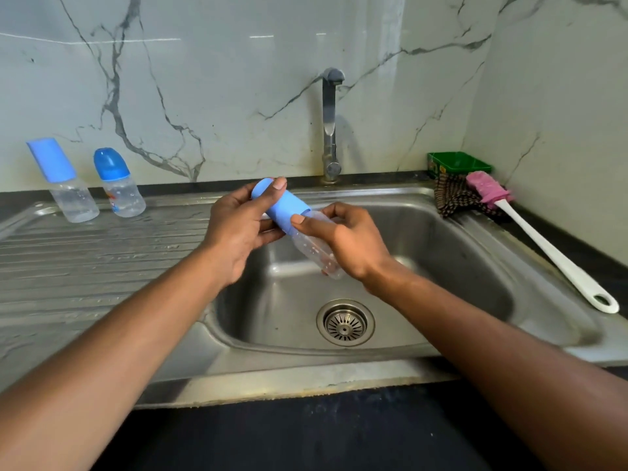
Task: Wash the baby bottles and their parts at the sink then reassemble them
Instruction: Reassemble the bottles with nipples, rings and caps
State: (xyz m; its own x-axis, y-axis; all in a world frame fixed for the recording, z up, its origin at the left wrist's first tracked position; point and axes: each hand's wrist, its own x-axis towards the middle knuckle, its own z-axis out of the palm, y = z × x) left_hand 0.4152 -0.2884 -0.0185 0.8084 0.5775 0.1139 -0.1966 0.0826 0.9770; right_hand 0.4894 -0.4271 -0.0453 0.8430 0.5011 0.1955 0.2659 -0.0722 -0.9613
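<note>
Over the steel sink basin (441, 253) I hold a clear baby bottle (311, 248) tilted, its light blue cap (287, 205) pointing up and left. My left hand (238, 229) wraps the cap, thumb on its top. My right hand (350, 243) grips the clear body, thumb at the cap's lower edge. Two more capped bottles stand on the drainboard at the far left: a tall one with a light blue cap (63, 180) and a shorter one with a darker blue domed cap (119, 183).
The tap (331, 127) stands behind the basin, no water running. A pink-headed bottle brush with a white handle (543, 243) lies on the right rim beside a dark scrubbing cloth (457, 198) and a green box (457, 163). The drain (345, 322) sits mid-basin.
</note>
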